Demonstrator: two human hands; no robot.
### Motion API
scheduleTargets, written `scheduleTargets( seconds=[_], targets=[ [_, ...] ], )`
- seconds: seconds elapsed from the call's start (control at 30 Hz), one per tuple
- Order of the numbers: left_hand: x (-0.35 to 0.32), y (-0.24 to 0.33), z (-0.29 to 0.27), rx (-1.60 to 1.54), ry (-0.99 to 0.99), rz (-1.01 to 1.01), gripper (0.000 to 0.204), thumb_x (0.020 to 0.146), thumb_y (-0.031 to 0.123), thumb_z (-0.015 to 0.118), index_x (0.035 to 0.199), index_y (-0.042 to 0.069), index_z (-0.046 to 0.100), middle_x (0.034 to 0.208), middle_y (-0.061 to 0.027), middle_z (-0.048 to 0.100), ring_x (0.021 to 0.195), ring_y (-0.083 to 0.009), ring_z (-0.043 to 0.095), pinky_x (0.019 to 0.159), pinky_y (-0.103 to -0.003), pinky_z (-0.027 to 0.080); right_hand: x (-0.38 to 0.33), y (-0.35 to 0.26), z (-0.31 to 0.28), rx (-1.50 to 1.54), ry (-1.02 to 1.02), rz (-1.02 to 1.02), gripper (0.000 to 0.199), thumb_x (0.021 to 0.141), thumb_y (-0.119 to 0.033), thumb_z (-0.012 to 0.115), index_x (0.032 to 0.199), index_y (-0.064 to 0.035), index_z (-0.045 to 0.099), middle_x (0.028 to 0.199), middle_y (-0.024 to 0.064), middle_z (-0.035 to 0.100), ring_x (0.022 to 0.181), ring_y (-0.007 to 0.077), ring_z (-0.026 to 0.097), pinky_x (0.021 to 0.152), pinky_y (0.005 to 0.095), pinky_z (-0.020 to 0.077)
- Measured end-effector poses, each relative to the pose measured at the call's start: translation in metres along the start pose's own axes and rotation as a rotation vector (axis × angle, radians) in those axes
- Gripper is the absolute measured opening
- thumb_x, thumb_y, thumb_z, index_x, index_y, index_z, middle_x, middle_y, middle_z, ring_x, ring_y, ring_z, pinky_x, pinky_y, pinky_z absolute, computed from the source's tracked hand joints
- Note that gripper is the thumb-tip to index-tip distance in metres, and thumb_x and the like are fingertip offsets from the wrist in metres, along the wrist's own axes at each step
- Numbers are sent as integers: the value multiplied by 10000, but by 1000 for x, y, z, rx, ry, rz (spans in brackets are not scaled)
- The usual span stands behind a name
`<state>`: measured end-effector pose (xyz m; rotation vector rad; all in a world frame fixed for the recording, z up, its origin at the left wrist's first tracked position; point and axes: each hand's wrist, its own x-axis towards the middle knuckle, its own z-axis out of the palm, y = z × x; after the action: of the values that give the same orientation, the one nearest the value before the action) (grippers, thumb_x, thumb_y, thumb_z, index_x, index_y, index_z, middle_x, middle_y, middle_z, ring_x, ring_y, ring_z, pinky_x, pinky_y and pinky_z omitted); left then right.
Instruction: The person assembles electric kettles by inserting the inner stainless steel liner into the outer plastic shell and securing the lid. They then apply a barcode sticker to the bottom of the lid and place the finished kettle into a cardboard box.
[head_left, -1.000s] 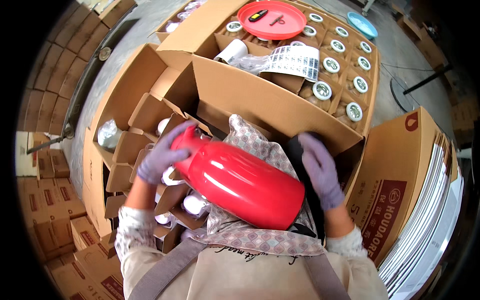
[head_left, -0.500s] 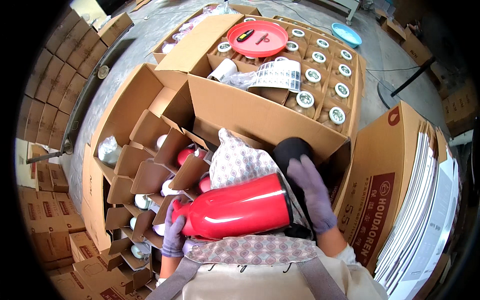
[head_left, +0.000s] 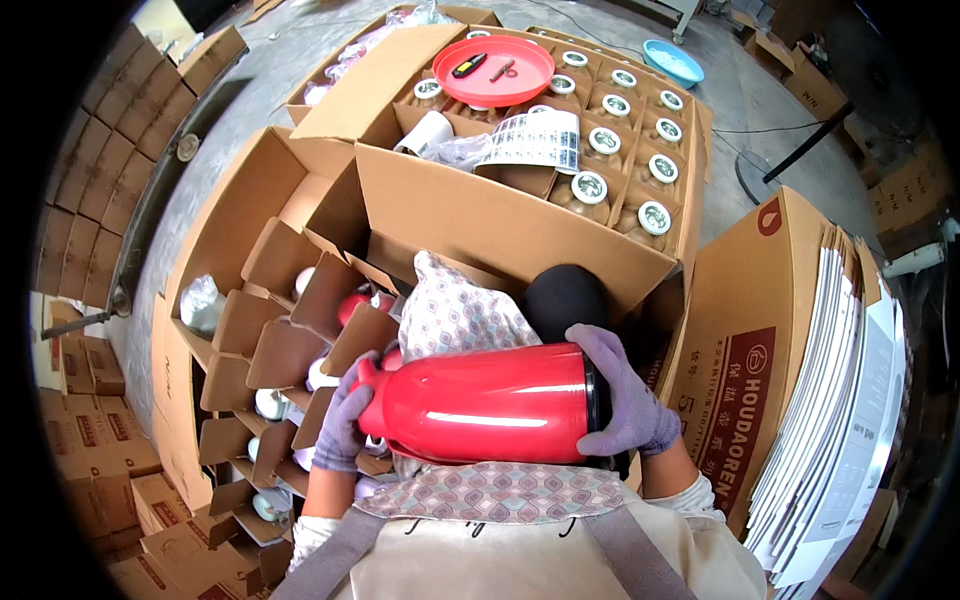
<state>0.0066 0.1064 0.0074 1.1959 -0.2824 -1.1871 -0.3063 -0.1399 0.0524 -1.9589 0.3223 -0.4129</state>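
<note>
A shiny red thermos flask [head_left: 490, 405] lies on its side across my lap, its narrow neck end to the left and its black-rimmed base to the right. My left hand [head_left: 346, 415], in a purple-grey glove, is wrapped round the neck end. At the other end my right hand [head_left: 630, 400], gloved alike, grips the black base rim, thumb below and fingers above. Under the flask is the patterned apron cloth [head_left: 462, 310] over my knee. To my left, a carton with cardboard dividers [head_left: 240, 322] holds several flasks, among them a red one [head_left: 352, 306].
Ahead stands a big open carton [head_left: 500, 215] of glass liners with white-ringed tops. On it rest a red plastic tray [head_left: 525, 82] with a small black-and-yellow tool, and a sheet of labels [head_left: 545, 142]. At right, a brown carton [head_left: 745, 330] adjoins stacked white sheets [head_left: 815, 400].
My right hand, apart from the flask before, has come down onto its black base and closed on it. The flask has levelled slightly, and the whole view has shifted a little.
</note>
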Motion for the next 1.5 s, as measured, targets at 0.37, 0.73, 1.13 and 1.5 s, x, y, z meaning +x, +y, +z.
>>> scheduleTargets(
  seconds=[0.37,0.73,1.13,1.5],
  targets=[
    [15,-10,-21,-102,-124,-150,586,935,242,574,1433,-6,391,1335,-152,545,1210,-241,557,1055,-368,420,-6,-21,-3,-108,-16,-111,1192,524,-477,883,1470,-19,321,1411,231,332,1315,404,356,1104,450,307],
    [43,16,-34,774,-340,223,766,773,209,803,1414,8,434,1355,-109,536,1234,-206,522,1074,-341,382,61,-59,-51,569,380,-470,776,623,-339,858,1270,-157,471,1340,109,438,1246,365,426,987,505,407],
    [126,110,225,999,-470,733,511,808,143,678,1278,-3,542,1249,-203,569,1158,-312,567,981,-399,455,138,5,-64,824,264,-264,1345,522,-344,940,1554,-65,123,1484,84,365,1332,223,417,1095,360,351],
    [276,78,259,1083,-727,1037,314,817,162,680,1113,57,665,1057,-132,685,981,-275,663,867,-391,518,164,130,-198,1250,520,-216,590,922,-377,564,1372,-18,434,1257,167,599,1117,295,609,986,441,493]
  ],
)
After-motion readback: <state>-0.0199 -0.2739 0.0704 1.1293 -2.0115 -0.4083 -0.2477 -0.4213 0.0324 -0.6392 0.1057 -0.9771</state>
